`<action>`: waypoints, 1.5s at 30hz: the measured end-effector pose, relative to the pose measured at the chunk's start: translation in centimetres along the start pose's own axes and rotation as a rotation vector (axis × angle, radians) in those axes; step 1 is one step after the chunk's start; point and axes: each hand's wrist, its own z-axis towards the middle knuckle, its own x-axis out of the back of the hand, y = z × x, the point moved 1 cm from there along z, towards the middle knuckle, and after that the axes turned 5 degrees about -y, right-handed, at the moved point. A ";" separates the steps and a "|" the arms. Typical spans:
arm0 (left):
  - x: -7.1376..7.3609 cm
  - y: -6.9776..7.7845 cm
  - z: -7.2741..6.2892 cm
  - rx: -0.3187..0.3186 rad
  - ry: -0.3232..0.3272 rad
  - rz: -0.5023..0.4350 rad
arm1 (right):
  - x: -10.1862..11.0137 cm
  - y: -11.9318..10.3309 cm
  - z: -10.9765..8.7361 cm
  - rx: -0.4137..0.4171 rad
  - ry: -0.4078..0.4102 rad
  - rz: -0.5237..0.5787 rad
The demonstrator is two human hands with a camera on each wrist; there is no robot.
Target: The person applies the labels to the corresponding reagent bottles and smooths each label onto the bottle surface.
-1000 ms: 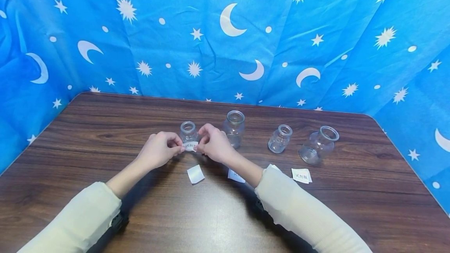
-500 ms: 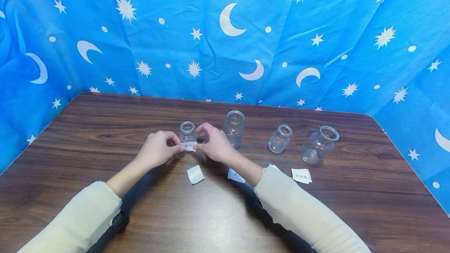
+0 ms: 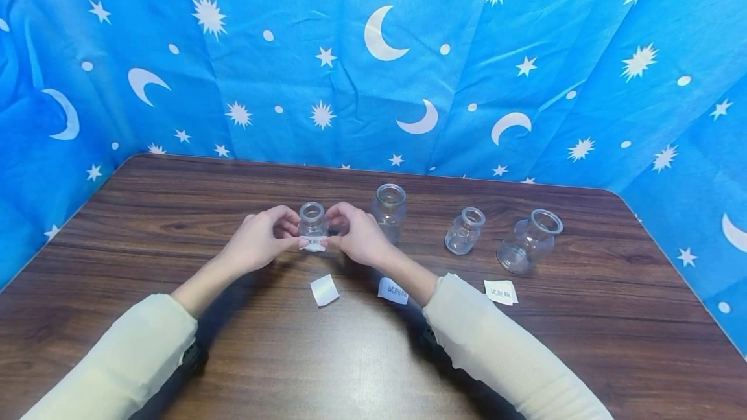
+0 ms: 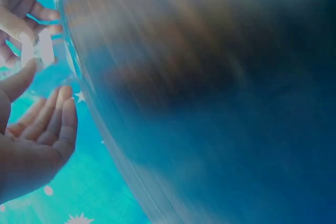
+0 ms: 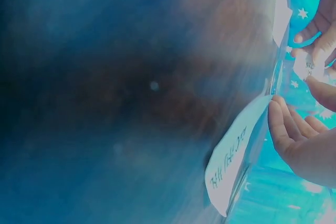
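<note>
A small clear glass jar (image 3: 313,218) stands upright between both hands, left of the table's middle. Across its lower front lies a white label (image 3: 314,243) with printed characters. The left hand (image 3: 257,242) presses its thumb on the label's left end, fingers curving round the jar's side. On the other side the right hand (image 3: 363,238) does likewise, its thumb on the right end. In the left wrist view the label (image 4: 39,51) shows between the thumbs. The fingertips behind the jar are partly hidden in the head view.
Behind the right hand stands a larger glass jar (image 3: 390,212). Farther right are another small jar (image 3: 464,232) and a wide jar (image 3: 528,242). A blank white paper piece (image 3: 324,290), a printed label (image 3: 393,291) and more labels (image 3: 499,291) lie nearer the front.
The left hand's fingers have spread from the label's edge to the jar's side, and its thumb now lies on the label. The right hand's fingers have shifted slightly. The label lies against the jar.
</note>
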 end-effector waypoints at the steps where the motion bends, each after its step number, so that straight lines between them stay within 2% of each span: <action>1: 0.0 -0.1 0.1 -0.020 -0.006 0.009 | 0.0 0.0 0.0 0.003 -0.003 -0.002; 7: 0.2 -0.6 0.4 -0.116 -0.033 0.076 | 0.1 0.1 0.0 0.013 -0.018 -0.024; 12: 0.2 -0.7 0.4 -0.163 -0.041 0.163 | 0.1 0.1 -0.1 0.024 -0.034 -0.051; 17: 0.1 -0.5 0.4 -0.181 -0.039 0.210 | 0.0 0.0 0.0 0.037 -0.041 -0.062; 25: 0.2 -0.7 0.5 -0.185 -0.051 0.183 | 0.2 -0.2 -0.3 0.060 -0.038 -0.064; 33: 0.6 -1.3 1.0 -0.205 -0.092 0.087 | 0.2 -0.1 -0.1 0.033 -0.033 -0.072; 39: 0.8 -1.6 1.3 -0.219 -0.133 0.030 | 0.3 -0.1 0.0 0.055 -0.041 -0.081; 45: 0.8 -1.7 1.5 -0.215 -0.145 0.013 | 0.5 0.0 0.0 0.087 -0.059 -0.110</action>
